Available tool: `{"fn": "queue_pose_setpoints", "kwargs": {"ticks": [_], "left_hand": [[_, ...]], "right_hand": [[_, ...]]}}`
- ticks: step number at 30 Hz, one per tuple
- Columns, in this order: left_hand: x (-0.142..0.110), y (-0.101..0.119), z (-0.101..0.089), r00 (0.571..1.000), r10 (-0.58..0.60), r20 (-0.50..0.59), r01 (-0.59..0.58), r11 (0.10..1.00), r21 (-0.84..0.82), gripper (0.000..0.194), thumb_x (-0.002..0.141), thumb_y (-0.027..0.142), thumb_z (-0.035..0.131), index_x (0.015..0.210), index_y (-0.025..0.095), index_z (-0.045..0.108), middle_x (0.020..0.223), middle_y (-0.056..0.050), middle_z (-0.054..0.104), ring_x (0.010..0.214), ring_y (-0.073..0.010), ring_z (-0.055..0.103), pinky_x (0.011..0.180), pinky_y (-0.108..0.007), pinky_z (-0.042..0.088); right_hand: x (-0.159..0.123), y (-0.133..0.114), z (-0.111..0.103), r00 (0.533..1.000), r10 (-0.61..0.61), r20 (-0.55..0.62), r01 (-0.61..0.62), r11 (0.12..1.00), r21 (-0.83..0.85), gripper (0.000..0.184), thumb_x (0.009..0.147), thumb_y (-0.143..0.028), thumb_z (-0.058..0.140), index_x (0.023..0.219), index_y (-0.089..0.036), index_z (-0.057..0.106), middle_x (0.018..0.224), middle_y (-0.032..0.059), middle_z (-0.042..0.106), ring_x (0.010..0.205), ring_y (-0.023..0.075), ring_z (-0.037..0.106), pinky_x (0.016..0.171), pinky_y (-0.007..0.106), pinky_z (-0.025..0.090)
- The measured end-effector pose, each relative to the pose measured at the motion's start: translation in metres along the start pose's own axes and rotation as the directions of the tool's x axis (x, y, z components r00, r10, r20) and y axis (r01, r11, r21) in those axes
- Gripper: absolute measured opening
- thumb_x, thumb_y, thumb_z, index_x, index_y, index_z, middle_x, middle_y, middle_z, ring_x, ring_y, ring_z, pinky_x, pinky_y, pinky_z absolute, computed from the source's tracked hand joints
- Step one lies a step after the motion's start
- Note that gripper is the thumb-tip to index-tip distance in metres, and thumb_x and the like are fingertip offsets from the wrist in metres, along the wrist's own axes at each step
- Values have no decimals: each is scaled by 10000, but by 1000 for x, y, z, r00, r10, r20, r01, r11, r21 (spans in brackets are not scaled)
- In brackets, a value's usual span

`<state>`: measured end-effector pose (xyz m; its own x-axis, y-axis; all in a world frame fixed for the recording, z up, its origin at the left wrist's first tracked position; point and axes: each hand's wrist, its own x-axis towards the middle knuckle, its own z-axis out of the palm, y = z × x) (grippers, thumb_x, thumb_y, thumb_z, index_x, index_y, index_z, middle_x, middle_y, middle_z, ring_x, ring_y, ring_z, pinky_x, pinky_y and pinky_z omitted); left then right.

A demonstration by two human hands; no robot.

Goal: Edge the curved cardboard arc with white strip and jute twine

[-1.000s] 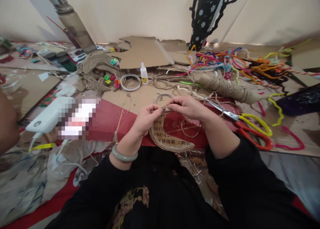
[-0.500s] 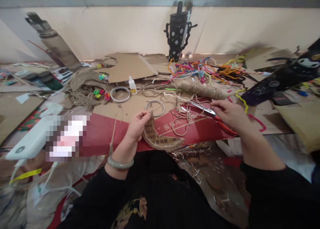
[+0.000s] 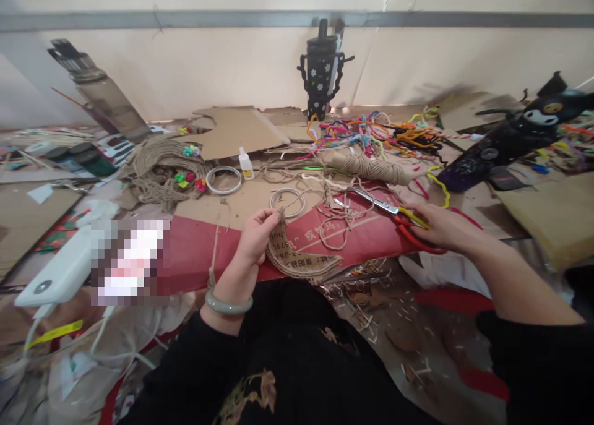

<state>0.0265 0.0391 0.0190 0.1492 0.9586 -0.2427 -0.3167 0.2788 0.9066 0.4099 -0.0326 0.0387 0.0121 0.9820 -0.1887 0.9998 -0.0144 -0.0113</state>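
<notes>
My left hand (image 3: pixel 258 233) is closed in a pinch at the upper tip of a curved cardboard piece (image 3: pixel 304 261), printed with dark characters and edged with twine. A strand end seems to stick up between thumb and forefinger. On the right, my right hand (image 3: pixel 436 226) has its fingers on the handles of a pair of scissors (image 3: pixel 378 201), which lies on the red cardboard, blades pointing left. The far fingers are partly hidden. Loose twine (image 3: pixel 341 227) curls beside the blades. Just beyond my left hand lies a roll of tape (image 3: pixel 288 202).
Behind are a glue bottle (image 3: pixel 245 164), another tape roll (image 3: pixel 223 180), a twine spool (image 3: pixel 371 167) and colourful pipe cleaners (image 3: pixel 371 131). A flowered tumbler (image 3: pixel 320 78) stands at the back. A dark bottle (image 3: pixel 492 153) leans right; a woven twine piece (image 3: pixel 162 165) and power bank (image 3: pixel 55 267) are left.
My right hand has moved right and slightly down, from above the scissors onto their handles. My left hand keeps its pinch on the cardboard piece. The view has tilted slightly upward.
</notes>
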Motion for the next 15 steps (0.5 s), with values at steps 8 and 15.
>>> {"fn": "queue_pose_setpoints", "kwargs": {"ticks": [8,15], "left_hand": [[-1,1,0,1000,20,-7,-20,1000,-13,364,524,378,813,685,142,588,560,12,637,483,-74,542,479,-179,428],[-5,5,0,999,-32,43,37,993,-108,402,493,375,827,707,154,567,556,13,653,471,-83,558,476,-185,451]], "right_hand": [[-67,-11,19,992,128,-3,-127,982,142,613,809,-452,490,1348,-160,467,1326,191,563,1082,302,639,881,389,505],[-124,-30,54,936,337,-97,-305,919,251,615,812,-409,462,1394,-220,401,1350,166,563,1191,341,584,931,435,500]]}}
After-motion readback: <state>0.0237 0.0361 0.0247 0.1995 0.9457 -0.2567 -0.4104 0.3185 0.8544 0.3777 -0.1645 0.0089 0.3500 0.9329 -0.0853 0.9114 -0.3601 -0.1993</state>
